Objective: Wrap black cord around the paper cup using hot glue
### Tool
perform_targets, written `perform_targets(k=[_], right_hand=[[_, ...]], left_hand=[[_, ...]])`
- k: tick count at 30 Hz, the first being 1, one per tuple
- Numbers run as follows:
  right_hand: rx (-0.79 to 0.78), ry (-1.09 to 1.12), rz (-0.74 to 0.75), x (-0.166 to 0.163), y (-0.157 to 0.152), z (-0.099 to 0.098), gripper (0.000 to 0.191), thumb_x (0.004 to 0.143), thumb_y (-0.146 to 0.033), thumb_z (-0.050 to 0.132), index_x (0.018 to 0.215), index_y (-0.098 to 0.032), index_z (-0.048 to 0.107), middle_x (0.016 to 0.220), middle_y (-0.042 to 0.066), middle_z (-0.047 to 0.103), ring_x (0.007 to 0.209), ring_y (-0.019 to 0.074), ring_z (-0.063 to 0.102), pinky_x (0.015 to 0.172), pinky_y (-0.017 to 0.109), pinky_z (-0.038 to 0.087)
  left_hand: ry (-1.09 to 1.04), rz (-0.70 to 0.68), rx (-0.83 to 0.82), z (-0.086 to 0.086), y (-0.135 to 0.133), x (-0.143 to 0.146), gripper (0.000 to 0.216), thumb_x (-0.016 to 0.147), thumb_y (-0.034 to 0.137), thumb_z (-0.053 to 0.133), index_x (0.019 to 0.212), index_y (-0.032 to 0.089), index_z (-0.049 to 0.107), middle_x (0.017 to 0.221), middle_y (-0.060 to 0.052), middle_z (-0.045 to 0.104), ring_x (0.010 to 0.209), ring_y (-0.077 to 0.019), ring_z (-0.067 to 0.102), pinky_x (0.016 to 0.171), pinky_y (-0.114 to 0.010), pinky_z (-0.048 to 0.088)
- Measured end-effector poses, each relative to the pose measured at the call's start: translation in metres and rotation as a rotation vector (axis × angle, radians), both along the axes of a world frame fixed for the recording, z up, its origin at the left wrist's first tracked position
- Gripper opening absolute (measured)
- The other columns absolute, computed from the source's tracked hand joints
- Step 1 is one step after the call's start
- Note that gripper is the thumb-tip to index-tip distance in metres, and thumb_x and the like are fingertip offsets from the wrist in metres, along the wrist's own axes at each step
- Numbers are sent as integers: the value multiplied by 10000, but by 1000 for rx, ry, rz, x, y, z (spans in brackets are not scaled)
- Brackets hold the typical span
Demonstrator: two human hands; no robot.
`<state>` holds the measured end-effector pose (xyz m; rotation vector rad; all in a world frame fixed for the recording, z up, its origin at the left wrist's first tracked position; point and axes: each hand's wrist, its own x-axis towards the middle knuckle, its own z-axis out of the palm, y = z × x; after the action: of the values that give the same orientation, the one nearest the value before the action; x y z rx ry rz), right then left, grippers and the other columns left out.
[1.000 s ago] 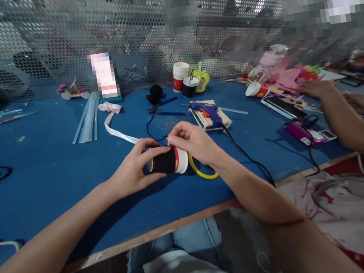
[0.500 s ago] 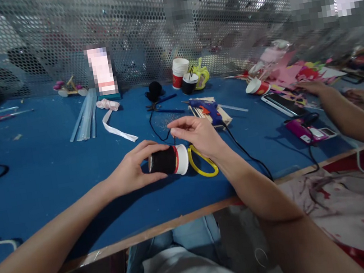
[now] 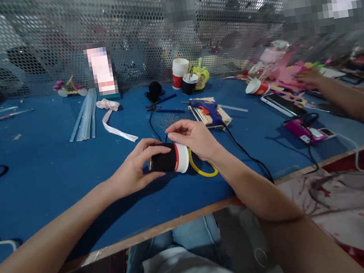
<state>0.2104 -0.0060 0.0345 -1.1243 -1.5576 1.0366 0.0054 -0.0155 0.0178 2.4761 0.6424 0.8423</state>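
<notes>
Apparently wound black yarn (image 3: 152, 123) around a paper cup (image 3: 171, 160)

Gripped the cup on its side at the centre of the frame, between thumb and fingers of the left hand (image 3: 133, 165). Seemed to pinch the yarn in the closed fingertips of the right hand (image 3: 196, 139), near the red band. Looked to be laying turns toward the white rim. Called next, probably, for drawing slack from the yarn ball (image 3: 155, 90) at upper centre and packing each pass snugly
</notes>
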Motion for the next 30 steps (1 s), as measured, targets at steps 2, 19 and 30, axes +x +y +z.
perform_targets(k=[2,19,30], right_hand=[[8,-3,5,0,0,-1,193,694,-315,648,834,-184,633,797,17,641,722,120,576,729,301,476],[45,-63,2,-2,1,-6,161,731,-288,613,858,-191,632,833,21,643,763,126,581,748,298,467],[-107,-11,-13,-4,1,-6,289,719,-310,628,970,-171,598,901,38,613,843,130,567,830,311,438]], left_hand=[[-4,5,2,-1,0,0,447,779,252,607,1196,222,450,1209,-117,451,1150,-236,448,954,-409,414],[-33,8,55,-2,-2,1,389,807,249,576,1173,215,448,1237,-120,424,1172,-233,423,977,-432,395],[-54,32,165,-6,-1,2,533,788,231,601,1257,176,354,1244,-152,449,1189,-240,421,995,-439,384]])
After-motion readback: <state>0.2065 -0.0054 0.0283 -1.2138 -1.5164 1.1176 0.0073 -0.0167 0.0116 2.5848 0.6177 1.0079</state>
